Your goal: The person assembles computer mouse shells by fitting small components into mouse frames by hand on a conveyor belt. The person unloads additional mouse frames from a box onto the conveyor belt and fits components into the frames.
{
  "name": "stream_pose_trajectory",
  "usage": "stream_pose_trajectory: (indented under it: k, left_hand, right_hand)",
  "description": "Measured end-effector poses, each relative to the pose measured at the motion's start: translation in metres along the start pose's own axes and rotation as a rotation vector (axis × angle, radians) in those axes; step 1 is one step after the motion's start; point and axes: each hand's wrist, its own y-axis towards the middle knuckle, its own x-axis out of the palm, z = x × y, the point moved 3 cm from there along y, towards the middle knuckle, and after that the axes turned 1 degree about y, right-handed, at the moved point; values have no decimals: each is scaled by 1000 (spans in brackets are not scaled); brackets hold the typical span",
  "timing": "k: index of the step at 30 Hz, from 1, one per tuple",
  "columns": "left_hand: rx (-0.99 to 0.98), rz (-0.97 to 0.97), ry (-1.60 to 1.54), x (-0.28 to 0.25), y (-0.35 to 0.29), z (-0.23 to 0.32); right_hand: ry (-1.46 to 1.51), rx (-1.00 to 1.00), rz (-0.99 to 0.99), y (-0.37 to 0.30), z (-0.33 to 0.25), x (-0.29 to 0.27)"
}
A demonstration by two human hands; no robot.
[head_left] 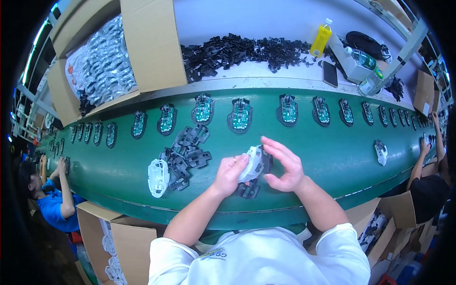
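My left hand (229, 175) grips a white computer mouse shell (250, 167), tilted up over the green belt (304, 156). Dark plastic shows on the shell's right side. Beside that side is my right hand (288, 166), its fingers stretched and thumb apart; whether the palm touches the shell is hard to see. A loose black plastic part (248, 190) lies just below. To the left is a heap of black plastic parts (186, 154), with another white shell (158, 177) at its near side. A third shell (381, 152) rests farther right.
Along the belt's far side runs a row of black mouse bases with green circuit boards (240, 116). Behind it, a shelf holds black parts (228, 54), a yellow bottle (321, 38) and a phone (330, 74). Cartons (154, 45) stand around; people work at both sides.
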Motion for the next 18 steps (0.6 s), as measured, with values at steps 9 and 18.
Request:
stream_pose_trajectory:
  k: [9, 18]
  left_hand:
    - [5, 65, 104, -4, -7, 1]
    - [-45, -57, 139, -11, 0, 9]
  right_hand:
    - [-69, 52, -100, -3, -1, 10]
    - [348, 501, -188, -5, 12, 22]
